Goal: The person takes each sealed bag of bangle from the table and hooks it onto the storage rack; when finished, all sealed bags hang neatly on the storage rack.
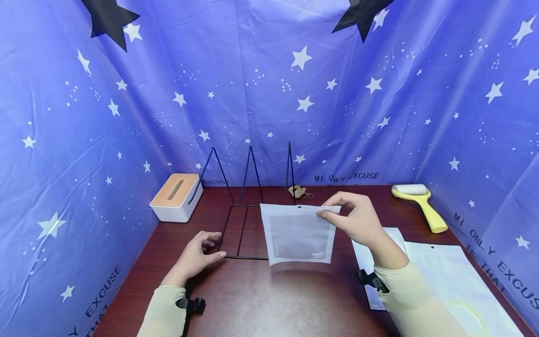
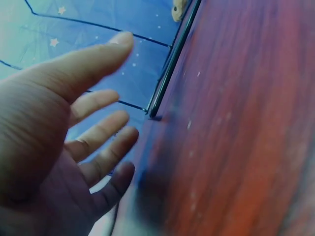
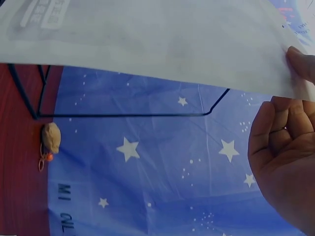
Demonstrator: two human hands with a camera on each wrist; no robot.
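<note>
A small translucent white pouch (image 1: 301,236) with a hang hole in its top edge hangs upright above the table. My right hand (image 1: 355,220) pinches its upper right corner between thumb and fingers, seen also in the right wrist view. Behind and left of the pouch stands a black wire rack (image 1: 252,258) with several tall pointed dividers; the pouch hides part of its base. My left hand (image 1: 195,255) is at the rack's front left corner. In the left wrist view its fingers (image 2: 110,155) are spread and relaxed, holding nothing, beside the rack's bar (image 2: 172,69).
A white tissue box (image 1: 172,213) with a wooden lid stands at the back left. Behind the rack lies a small brown keychain figure (image 1: 296,191). A yellow-handled lint roller (image 1: 429,213) is at the back right. Larger white bags (image 1: 438,262) lie at the right, near my right forearm.
</note>
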